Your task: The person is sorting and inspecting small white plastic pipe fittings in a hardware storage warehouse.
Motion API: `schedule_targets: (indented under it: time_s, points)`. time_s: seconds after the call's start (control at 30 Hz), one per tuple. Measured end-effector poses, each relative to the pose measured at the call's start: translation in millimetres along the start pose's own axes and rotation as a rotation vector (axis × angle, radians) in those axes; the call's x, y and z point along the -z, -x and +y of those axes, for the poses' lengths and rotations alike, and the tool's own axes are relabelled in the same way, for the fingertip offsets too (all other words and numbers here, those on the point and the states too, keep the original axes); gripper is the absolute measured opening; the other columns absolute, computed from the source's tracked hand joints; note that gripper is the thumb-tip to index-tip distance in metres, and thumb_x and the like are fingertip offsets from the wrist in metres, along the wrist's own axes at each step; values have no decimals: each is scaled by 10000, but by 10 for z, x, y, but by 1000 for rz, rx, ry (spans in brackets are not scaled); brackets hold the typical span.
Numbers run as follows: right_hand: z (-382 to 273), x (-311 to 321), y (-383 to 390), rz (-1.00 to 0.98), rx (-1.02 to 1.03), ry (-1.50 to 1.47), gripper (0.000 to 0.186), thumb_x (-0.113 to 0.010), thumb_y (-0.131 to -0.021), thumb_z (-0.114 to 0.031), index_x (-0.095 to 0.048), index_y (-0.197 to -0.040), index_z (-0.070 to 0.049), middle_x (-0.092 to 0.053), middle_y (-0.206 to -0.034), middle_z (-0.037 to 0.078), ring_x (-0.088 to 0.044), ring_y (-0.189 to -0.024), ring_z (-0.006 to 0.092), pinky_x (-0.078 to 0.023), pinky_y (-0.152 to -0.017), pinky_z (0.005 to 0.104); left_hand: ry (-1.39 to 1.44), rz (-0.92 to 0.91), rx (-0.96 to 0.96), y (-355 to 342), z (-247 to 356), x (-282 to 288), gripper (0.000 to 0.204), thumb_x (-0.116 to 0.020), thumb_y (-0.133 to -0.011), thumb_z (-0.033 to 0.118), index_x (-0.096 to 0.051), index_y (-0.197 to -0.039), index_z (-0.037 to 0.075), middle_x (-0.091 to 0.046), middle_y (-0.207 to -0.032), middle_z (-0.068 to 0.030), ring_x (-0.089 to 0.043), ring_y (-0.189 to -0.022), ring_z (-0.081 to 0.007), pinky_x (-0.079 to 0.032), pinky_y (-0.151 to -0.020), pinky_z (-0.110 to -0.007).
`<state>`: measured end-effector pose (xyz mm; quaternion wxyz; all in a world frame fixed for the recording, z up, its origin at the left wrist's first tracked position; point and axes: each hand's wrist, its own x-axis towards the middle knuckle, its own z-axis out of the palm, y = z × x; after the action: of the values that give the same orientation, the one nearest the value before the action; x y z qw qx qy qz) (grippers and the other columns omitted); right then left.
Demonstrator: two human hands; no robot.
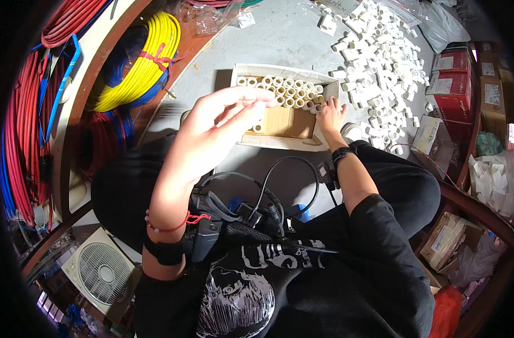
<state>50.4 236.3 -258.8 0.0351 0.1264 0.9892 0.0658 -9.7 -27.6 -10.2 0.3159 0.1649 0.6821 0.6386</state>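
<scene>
A cardboard box (236, 70) holds several short white plastic pipe fittings (289, 92) standing on end, mostly in rows along its far side, with bare brown bottom nearer me. My left hand (223, 127) reaches over the box's left part, thumb and fingertips drawn together above the fittings; whatever they may hold is hidden. At the right end, my right hand (331, 121) has its fingers slightly apart, resting by the box wall and the end fittings.
Loose white fittings (381, 62) heap on the floor at right, beside red cartons (450, 90). Coiled yellow cable (141, 67) and red cables (31, 129) lie at left. A pale fan (102, 270) is lower left. My crossed legs flank black wires (285, 186).
</scene>
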Motion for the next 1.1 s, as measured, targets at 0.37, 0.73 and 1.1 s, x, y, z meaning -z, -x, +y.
schedule_targets:
  time_s: [0.37,0.73,1.1]
  points:
    - [-16,-90,-82,-40,31,75,269,-570,-624,-239,-555,-855,-100,-456,-984,38,-363,-967,187,-257,-827,396,27,40,59,11,-21,19,249,-402,-808,87,-481,-1002,-47,-549,-925,-79,-508,-852,-105,-386,-738,-214]
    - [2,-193,-94,106,99,60,225,-574,-582,-175,-550,-791,-96,-465,-920,26,-379,-916,190,-281,-757,363,56,33,93,19,-6,29,245,-376,-827,88,-479,-1011,-37,-545,-925,-73,-500,-852,-93,-374,-706,-186]
    - [-52,-58,-118,-44,42,43,168,-434,-717,-146,-548,-825,-87,-468,-943,41,-376,-941,192,-286,-800,388,37,31,120,10,26,10,239,-378,-827,91,-483,-1000,-36,-548,-919,-75,-506,-855,-103,-376,-686,-189]
